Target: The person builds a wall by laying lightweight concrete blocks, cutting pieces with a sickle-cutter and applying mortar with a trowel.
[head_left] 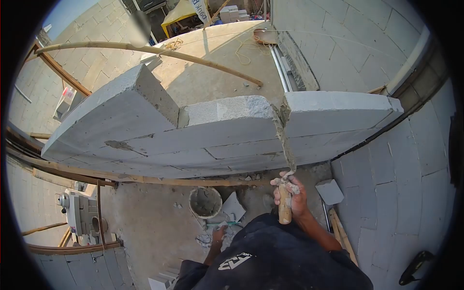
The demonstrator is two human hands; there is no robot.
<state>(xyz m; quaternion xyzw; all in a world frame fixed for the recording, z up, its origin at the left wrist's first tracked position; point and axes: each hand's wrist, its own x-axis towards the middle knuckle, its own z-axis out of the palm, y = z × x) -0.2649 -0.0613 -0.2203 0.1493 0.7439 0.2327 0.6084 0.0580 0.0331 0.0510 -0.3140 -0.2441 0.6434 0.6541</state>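
My right hand (pixel 296 193) is closed around the wooden handle of a trowel (pixel 285 211). Its narrow, mortar-smeared blade points up toward the joint between two pale blocks on top of the wall (pixel 232 137). Wet grey mortar (pixel 283 114) shows in that joint. Low at my side is my left hand (pixel 220 234), dusted with mortar; it is too small to make out its grip. Near it stand a round bucket of mortar (pixel 206 202) and a broken block piece (pixel 234 208). A thin teal rod (pixel 224 224) lies by the left fingers.
A taller block (pixel 116 104) rises on the wall's left end. Bamboo poles (pixel 154 50) cross behind it. A block wall (pixel 396 179) closes the right side, with a loose block (pixel 329 192) and wooden strips (pixel 342 234) at its foot. A timber batten (pixel 193 182) runs along the wall's base.
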